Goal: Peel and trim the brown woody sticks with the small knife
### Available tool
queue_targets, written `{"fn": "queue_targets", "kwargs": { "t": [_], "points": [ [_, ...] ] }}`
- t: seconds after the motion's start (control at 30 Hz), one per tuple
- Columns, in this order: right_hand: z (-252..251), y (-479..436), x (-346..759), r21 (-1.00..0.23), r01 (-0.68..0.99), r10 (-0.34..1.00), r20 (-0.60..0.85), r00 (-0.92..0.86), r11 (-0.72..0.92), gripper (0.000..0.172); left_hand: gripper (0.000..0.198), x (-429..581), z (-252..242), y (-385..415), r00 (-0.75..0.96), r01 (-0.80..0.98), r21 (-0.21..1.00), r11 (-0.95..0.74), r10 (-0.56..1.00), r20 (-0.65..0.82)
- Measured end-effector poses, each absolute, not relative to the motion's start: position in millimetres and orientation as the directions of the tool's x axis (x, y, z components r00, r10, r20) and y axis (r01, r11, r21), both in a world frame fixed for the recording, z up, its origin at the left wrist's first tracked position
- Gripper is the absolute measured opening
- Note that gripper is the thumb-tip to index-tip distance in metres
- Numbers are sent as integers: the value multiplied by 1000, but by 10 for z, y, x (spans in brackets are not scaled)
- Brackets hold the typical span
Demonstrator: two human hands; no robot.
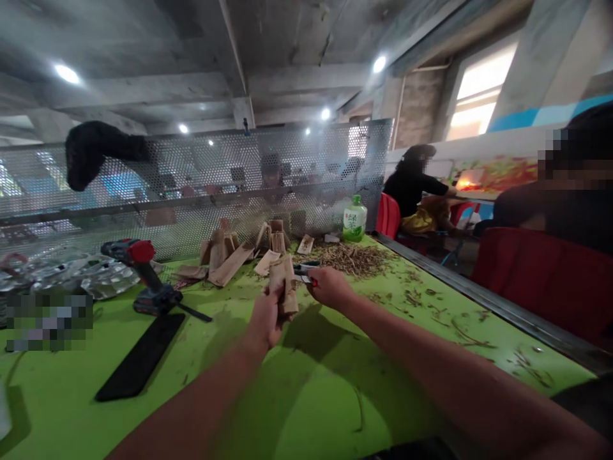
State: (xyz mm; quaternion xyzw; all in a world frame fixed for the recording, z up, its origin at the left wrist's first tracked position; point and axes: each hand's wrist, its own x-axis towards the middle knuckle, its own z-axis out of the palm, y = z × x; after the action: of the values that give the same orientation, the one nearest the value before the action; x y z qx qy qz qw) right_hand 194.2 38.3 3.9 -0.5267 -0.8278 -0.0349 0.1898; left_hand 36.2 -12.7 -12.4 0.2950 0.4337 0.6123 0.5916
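Near the middle of the green table [306, 396], my left hand [268, 316] is closed around a tan, folded cardboard-like piece [288, 287] held upright above the surface. My right hand [328, 287] grips a cutting tool [305, 271] with dark and red parts, its metal end close to the right edge of the piece. Whether the metal touches the piece is hard to tell. Behind my hands stand and lie several similar tan pieces [231, 263]. A heap of thin brown scraps [357, 257] lies just beyond my right hand.
A cordless drill [156, 287] and a black flat strip [141, 358] are on the left, by clear plastic packaging [108, 278]. A green-labelled bottle [354, 220] stands before a perforated metal screen [205, 185]. People sit at the right beyond the table edge.
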Motion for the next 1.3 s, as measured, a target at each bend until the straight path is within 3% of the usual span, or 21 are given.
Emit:
{"fn": "queue_targets", "kwargs": {
  "t": [0.2,0.43,0.67,0.77,0.9,0.97,1.07,1.17,1.3],
  "points": [
    [114,301,1896,-77,894,875,257,-411,442,26,23,379,-86,-158,-107,-417,906,68,987,-123],
    [75,384,1968,-59,879,848,301,-437,474,23,34,445,-47,-211,-57,-410,908,87,991,-121],
    [12,596,2115,-167,895,862,390,-326,414,24,31,570,6,-359,21,-377,903,205,977,-213],
    [15,781,2265,-283,925,933,322,-158,254,24,33,663,-6,-554,92,-285,939,195,980,-176],
    [50,1022,2578,-372,927,968,216,129,-41,29,37,852,-123,-836,474,-123,983,137,878,-63],
    [51,1050,2657,-405,913,946,276,168,-44,32,41,865,-160,-813,382,-122,982,146,920,-89],
    [32,954,2566,-436,897,929,359,92,79,31,44,711,-150,-569,144,-280,952,124,986,-86],
    [11,779,2345,-381,893,917,390,-79,239,29,40,498,-129,-314,-10,-332,940,76,996,-84],
    [-5,577,2126,-246,900,886,392,-246,359,26,42,384,-152,-180,-90,-297,955,23,995,-52]
  ]
}}
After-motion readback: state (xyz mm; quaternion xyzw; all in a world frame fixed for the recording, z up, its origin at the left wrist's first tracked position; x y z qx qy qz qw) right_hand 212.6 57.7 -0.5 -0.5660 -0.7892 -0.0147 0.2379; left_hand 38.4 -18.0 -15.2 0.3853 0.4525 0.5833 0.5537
